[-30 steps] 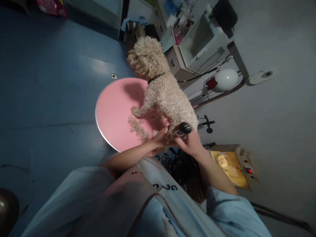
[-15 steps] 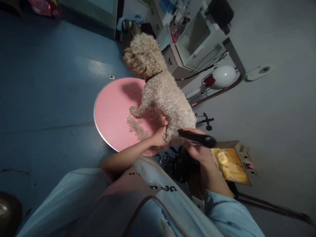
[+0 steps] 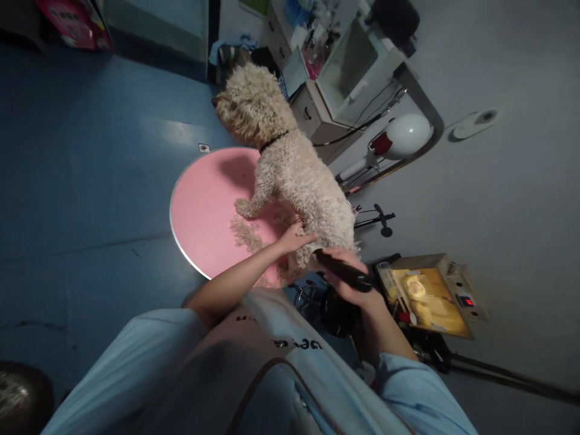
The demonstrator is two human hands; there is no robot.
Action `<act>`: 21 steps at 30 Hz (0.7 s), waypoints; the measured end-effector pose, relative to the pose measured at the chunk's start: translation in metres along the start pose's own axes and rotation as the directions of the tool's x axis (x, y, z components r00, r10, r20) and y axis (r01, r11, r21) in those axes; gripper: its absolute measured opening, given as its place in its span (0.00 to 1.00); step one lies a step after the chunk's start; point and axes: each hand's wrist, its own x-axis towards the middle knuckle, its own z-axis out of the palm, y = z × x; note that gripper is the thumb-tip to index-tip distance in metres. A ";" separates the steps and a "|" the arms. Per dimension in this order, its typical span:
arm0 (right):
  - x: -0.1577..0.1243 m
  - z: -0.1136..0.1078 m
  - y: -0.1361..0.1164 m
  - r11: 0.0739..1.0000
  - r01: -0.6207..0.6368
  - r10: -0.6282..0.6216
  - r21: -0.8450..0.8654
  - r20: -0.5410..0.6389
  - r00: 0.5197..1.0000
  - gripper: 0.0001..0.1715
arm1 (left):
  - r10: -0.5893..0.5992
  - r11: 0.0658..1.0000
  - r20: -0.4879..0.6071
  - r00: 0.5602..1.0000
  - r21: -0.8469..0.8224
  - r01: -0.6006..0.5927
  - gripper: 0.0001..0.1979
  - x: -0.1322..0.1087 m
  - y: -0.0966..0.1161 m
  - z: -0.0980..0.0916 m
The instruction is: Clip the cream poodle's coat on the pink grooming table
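A curly cream dog (image 3: 303, 175) with a dark collar (image 3: 274, 140) stands on a round pink grooming table (image 3: 203, 205), its head toward the far side. My left hand (image 3: 295, 239) is closed around its hind leg near the rump. In my right hand (image 3: 351, 287) is a black hair clipper (image 3: 344, 270), its front end touching or very near the fur of the hindquarters. Cut fur (image 3: 246, 234) lies in a clump on the table beside the front paw.
A grooming arm (image 3: 426, 103) with a leash (image 3: 348, 134) rises on the right, beside a white round lamp (image 3: 410, 134). Drawers (image 3: 308, 112) stand behind the dog. A lit yellow cabinet (image 3: 435, 299) is at lower right, a black stool (image 3: 338, 311) below the table.
My right hand has brought the clipper lower and slightly left, tilting it downward. My left hand has shifted up along the hind leg, its fingers now across it. The view has moved slightly.
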 end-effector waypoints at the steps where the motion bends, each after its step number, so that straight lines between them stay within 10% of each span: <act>1: 0.001 -0.010 0.000 1.000 0.003 -0.002 0.008 -0.093 0.996 0.22 | -0.001 1.000 0.011 1.000 -0.018 0.002 0.25 0.000 0.001 0.002; 5: 0.007 -0.032 0.010 1.000 0.008 -0.003 0.020 -0.272 0.962 0.24 | -0.004 0.994 0.023 1.000 -0.106 0.007 0.23 0.003 -0.005 0.007; 15: -0.023 0.015 0.012 0.978 -0.174 0.167 0.117 0.075 0.983 0.20 | -0.111 0.986 0.000 0.994 -0.124 0.110 0.20 0.010 -0.012 0.008; 21: -0.018 -0.033 0.016 0.973 -0.096 0.155 0.208 -0.289 0.945 0.23 | -0.167 0.970 -0.017 0.986 -0.180 0.161 0.21 0.008 -0.011 0.011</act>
